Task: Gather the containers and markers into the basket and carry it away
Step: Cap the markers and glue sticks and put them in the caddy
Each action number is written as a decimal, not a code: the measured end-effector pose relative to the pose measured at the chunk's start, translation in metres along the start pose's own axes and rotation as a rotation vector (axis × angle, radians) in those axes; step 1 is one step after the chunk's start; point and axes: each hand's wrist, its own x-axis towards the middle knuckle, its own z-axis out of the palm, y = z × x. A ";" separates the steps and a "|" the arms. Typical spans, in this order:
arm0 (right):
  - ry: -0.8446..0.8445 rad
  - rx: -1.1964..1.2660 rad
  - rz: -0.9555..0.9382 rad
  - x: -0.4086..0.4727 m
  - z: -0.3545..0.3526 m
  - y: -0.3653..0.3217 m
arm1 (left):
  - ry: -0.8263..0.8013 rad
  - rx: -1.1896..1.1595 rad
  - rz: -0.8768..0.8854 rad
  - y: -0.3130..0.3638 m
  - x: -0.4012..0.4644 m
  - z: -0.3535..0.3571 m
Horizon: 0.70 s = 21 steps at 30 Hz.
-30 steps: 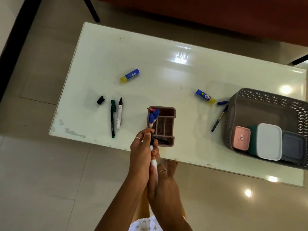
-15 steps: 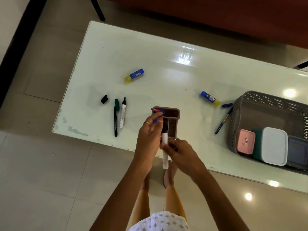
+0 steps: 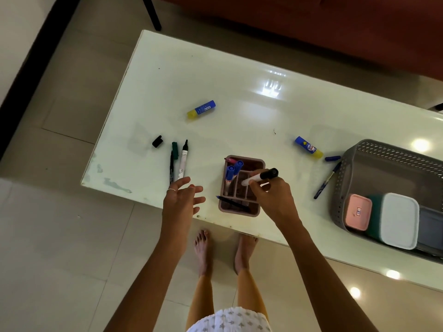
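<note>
Right hand (image 3: 272, 200) pinches a white-barrelled marker with black cap (image 3: 261, 177), tilted, cap end up-right, held over the brown divided organizer (image 3: 241, 185) at the near table edge. Left hand (image 3: 181, 200) is spread, fingers loose, holding nothing — hovering just left of the organizer, near the loose pens.

Organizer holds two blue-capped markers (image 3: 232, 172) upright in its far-left slot, something pink (image 3: 230, 160) at the far-left corner, and a dark pen (image 3: 231, 201) lying across the near compartment.

Grey perforated basket (image 3: 383, 152) sits at the right end of the white glossy table (image 3: 239, 92). Inside it, side by side: a small pink-lidded container (image 3: 358, 211), a white-lidded container with teal body (image 3: 399, 220), and a grey-lidded container (image 3: 431, 227), partly cut off by the frame.

Loose on the table — uncapped white marker (image 3: 182, 160), thin black pen (image 3: 171, 170) and green cap (image 3: 175, 150) on the left, black cap (image 3: 157, 141) further left. Blue-yellow glue stick (image 3: 201, 109) far-left of centre, second glue stick (image 3: 308, 147) right of centre. Blue pen (image 3: 327, 180) and blue cap (image 3: 332, 158) just beside the basket's left wall.
</note>
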 end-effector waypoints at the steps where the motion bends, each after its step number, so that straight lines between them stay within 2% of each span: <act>1: -0.018 -0.014 0.023 0.005 0.003 0.003 | 0.000 -0.002 -0.003 0.000 0.000 -0.001; 12: -0.122 -0.186 0.053 0.033 0.008 0.011 | 0.036 -0.024 -0.044 0.002 0.000 0.004; 21: -0.034 -0.167 -0.031 0.031 -0.033 -0.018 | 0.115 -0.064 -0.072 0.020 0.001 -0.006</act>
